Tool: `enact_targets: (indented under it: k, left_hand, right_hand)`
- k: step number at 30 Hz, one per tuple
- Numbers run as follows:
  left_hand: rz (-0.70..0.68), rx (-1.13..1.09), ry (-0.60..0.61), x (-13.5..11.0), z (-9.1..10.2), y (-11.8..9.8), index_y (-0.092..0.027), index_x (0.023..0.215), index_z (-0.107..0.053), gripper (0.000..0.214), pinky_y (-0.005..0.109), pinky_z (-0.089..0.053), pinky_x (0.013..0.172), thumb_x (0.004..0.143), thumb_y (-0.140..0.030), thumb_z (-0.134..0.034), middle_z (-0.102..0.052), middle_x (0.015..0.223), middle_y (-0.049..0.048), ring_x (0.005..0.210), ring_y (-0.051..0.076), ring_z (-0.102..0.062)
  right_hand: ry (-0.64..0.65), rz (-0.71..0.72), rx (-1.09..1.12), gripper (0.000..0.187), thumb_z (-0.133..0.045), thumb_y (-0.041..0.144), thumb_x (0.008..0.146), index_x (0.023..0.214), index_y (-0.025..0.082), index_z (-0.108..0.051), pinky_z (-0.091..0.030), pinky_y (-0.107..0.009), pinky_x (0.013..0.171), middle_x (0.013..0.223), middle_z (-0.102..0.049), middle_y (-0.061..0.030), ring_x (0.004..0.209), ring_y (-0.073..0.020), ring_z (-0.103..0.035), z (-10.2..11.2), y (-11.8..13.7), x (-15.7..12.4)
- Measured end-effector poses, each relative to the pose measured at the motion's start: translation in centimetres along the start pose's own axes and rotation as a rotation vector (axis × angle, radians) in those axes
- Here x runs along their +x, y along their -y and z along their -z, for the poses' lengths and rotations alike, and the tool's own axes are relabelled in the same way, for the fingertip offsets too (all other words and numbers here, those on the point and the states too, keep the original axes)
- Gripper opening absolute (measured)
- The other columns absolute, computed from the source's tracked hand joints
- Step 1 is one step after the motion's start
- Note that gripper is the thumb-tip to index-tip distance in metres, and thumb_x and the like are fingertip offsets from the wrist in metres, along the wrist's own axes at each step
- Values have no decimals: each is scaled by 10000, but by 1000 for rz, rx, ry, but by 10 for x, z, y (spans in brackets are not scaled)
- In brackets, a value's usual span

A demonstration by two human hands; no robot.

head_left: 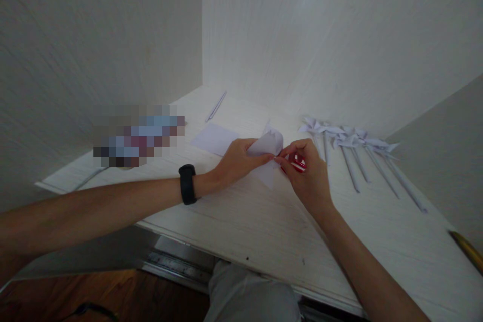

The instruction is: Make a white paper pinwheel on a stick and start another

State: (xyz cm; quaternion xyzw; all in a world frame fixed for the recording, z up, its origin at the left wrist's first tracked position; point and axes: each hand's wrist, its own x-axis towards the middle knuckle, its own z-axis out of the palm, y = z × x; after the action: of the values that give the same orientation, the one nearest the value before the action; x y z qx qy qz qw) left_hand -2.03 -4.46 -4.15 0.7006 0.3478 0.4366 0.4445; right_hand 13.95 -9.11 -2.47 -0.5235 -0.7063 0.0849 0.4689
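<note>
My left hand (237, 160), with a black band on its wrist, pinches a folded white paper piece (268, 148) just above the white desk (264, 231). My right hand (307, 173) meets it from the right, fingertips pinched at the paper's edge. A small red object (298, 164) sits under my right fingers; I cannot make out what it is. Both hands are closed around the paper, near the middle of the desk.
Several finished white paper pinwheels (350, 141) on rolled paper sticks lie at the right. A flat sheet of white paper (215, 138) lies left of my hands, a rolled paper stick (216, 106) farther back. A blurred-out item (138, 136) sits at the left. Walls close the desk's back and left.
</note>
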Motion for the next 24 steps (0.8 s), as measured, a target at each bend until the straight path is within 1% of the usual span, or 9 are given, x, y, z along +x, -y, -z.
enact_targets:
  k: [7, 10, 13, 18, 24]
  left_hand:
    - [-63, 59, 12, 0, 1, -3, -118, 803, -656, 268, 221, -409, 575, 730, -372, -607, -628, 729, 25, 664, 128, -532]
    - [-100, 78, 20, -1, 1, -5, -128, 851, -663, 285, 225, -413, 595, 726, -380, -616, -641, 769, 26, 690, 132, -536]
    - [-122, 107, 19, -2, 1, -7, -126, 854, -662, 320, 230, -412, 597, 714, -411, -627, -635, 761, 25, 684, 133, -529]
    - [-58, 89, -3, -1, 2, -5, -104, 761, -642, 306, 222, -388, 536, 724, -406, -608, -593, 675, 20, 614, 119, -501]
    - [8, -51, 24, 0, 1, -2, -98, 778, -635, 370, 216, -399, 524, 696, -459, -628, -593, 676, 19, 595, 111, -510]
  right_hand:
    - [18, 7, 4, 156, -600, 221, 753, 811, 228, -455, -458, -249, 589, 769, -584, 13, 638, -109, -517, 0, 1, 0]
    - [16, 4, 7, 150, -591, 206, 749, 807, 227, -455, -455, -249, 579, 762, -579, 13, 628, -109, -514, 0, 1, 0]
    - [14, 6, -2, 149, -591, 200, 745, 807, 226, -458, -449, -247, 572, 762, -575, 13, 624, -109, -510, 0, 1, 1]
    - [2, 18, 3, 150, -597, 209, 754, 817, 227, -463, -447, -241, 579, 774, -580, 16, 628, -104, -508, 0, 1, 0]
    - [11, 13, 39, 123, -557, 192, 780, 844, 230, -459, -449, -230, 566, 790, -583, 16, 632, -100, -510, 0, 1, -1]
